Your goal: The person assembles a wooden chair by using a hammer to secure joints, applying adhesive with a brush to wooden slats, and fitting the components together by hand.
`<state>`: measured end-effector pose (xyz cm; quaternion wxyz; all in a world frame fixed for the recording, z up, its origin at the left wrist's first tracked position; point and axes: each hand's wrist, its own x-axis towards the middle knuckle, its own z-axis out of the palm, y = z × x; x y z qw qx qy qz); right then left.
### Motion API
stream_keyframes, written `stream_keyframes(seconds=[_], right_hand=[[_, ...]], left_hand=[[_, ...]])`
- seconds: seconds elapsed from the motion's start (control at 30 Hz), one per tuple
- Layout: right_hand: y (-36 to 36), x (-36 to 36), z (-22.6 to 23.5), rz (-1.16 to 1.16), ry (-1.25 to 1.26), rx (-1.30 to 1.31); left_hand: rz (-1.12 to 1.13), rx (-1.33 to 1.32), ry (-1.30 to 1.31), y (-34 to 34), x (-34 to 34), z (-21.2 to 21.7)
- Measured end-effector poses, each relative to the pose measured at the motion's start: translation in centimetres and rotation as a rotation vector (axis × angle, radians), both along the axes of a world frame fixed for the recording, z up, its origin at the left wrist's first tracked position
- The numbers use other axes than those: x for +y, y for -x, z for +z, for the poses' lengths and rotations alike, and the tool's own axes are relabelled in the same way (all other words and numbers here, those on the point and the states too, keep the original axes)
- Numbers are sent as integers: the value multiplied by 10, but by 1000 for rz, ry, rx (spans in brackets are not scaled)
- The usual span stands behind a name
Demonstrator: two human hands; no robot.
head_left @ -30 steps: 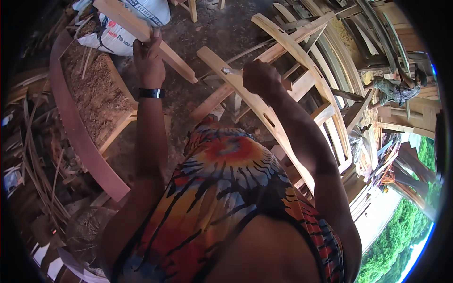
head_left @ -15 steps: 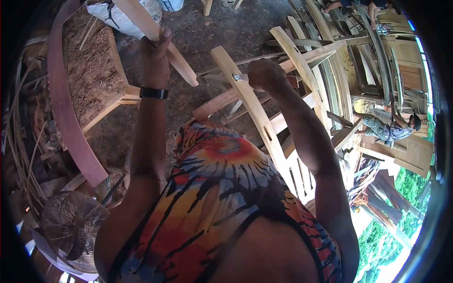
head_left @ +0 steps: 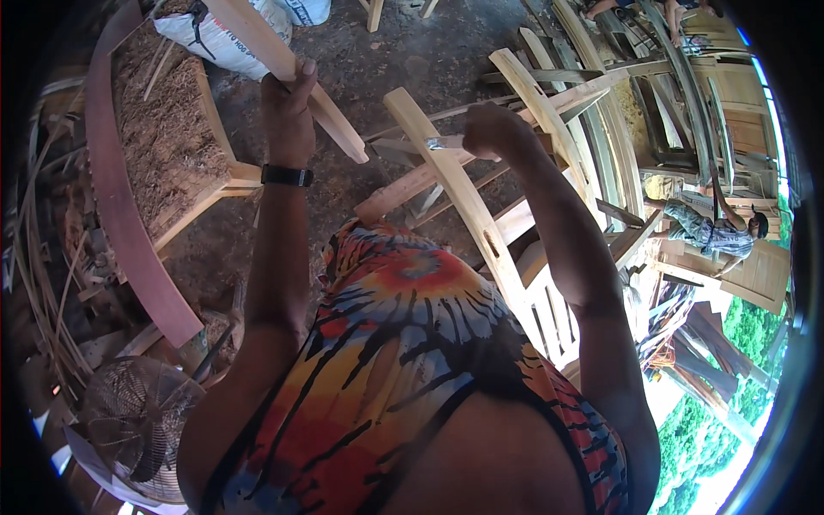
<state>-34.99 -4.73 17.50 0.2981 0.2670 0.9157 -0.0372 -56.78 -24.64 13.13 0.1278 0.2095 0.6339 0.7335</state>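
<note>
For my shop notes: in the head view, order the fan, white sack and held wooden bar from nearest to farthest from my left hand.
1. Wooden bar, in the left hand.
2. White sack, upper left.
3. Fan, lower left.

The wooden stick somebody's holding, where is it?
In the head view's upper left, the wooden stick is in the left hand, crossing in front of the white sack.
</note>
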Motion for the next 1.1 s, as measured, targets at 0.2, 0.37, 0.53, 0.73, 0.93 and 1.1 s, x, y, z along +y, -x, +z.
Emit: stream_keyframes(seconds=[0.2, 0.37, 0.53, 0.73, 0.93, 1.1], right_hand=[[-42, 18, 6, 36, -6, 46], [-38, 14, 3, -80, 8, 40], [-14, 7, -8, -94, -18, -36], [28, -21, 15, -17, -31, -8], [55, -37, 27, 96, -70, -198], [65, -38, 12, 168, -110, -231]], left_hand=[[8, 42, 10, -7, -5, 10], [-34, -53, -29, -4, -1, 1], [-8, 117, 74, -11, 1, 1], [-20, -63, -87, -11, -7, -13], [31, -9, -44, -11, -25, -21], [46, -40, -61, -14, -40, -18]])
